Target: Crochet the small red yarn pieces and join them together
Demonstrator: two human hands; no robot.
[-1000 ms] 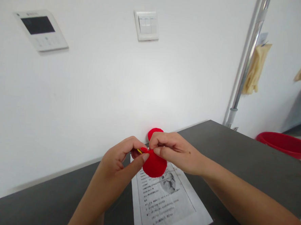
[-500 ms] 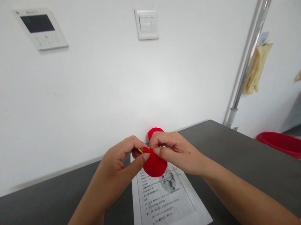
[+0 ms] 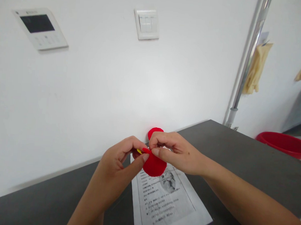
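Note:
Both hands meet above a dark grey table (image 3: 239, 158). My left hand (image 3: 122, 161) pinches the left edge of a red felt piece (image 3: 154, 165), and a small yellow bit (image 3: 139, 151) shows between its thumb and fingers. My right hand (image 3: 173, 151) is closed on the top of the same red piece from the right. A second red felt round (image 3: 154, 131) shows just behind my right fingers; whether it is joined to the first I cannot tell.
A printed sheet of paper (image 3: 167, 202) lies on the table under the hands. On the white wall hang a light switch (image 3: 146, 24) and an intercom panel (image 3: 39, 27). A metal pole (image 3: 246, 64) stands right, with a red basin (image 3: 285, 143) beyond.
Almost nothing: both hands keep their pinch on the red piece, with only slight finger shifts.

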